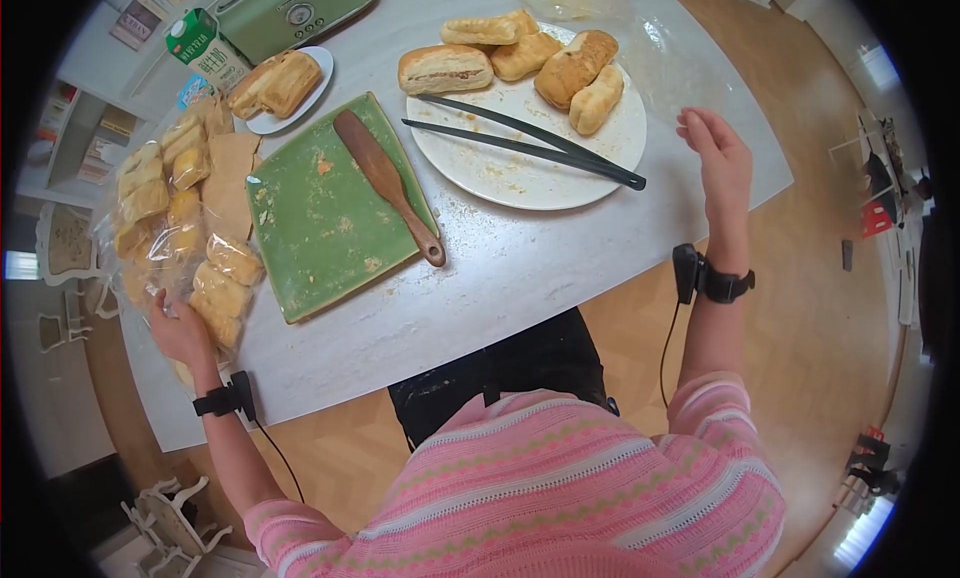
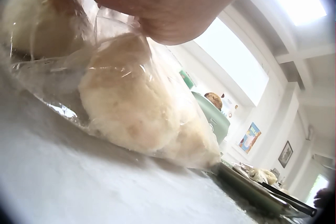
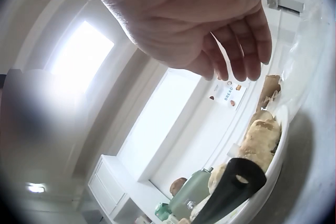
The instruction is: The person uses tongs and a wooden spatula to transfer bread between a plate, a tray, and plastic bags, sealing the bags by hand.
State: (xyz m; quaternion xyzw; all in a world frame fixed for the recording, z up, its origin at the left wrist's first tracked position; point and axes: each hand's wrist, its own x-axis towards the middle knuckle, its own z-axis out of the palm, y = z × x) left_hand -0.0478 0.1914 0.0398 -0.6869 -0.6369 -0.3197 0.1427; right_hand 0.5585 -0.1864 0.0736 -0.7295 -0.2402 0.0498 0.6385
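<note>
My left hand (image 1: 183, 333) is at the near end of a clear plastic bag (image 1: 150, 263) full of bread pieces (image 1: 218, 296). In the left wrist view the palm edge lies over the bag's creased plastic, which rises toward it; I cannot tell whether the fingers pinch it. My right hand (image 1: 722, 163) hovers with fingers relaxed, holding nothing, just right of a white plate (image 1: 480, 178). Filled rolls (image 1: 446, 70) lie along that plate's far side. Black tongs (image 1: 530, 143) rest across it, their joined end over the rim toward my right hand.
A green square plate (image 1: 330, 228) with crumbs lies between the bag and white plate, a wooden spatula (image 1: 380, 168) across its right side. Farther back are a small plate (image 1: 318, 88) of bread, a milk carton (image 1: 208, 53) and a green toaster (image 1: 300, 13). Crumpled clear plastic (image 1: 665, 68) lies behind the white plate.
</note>
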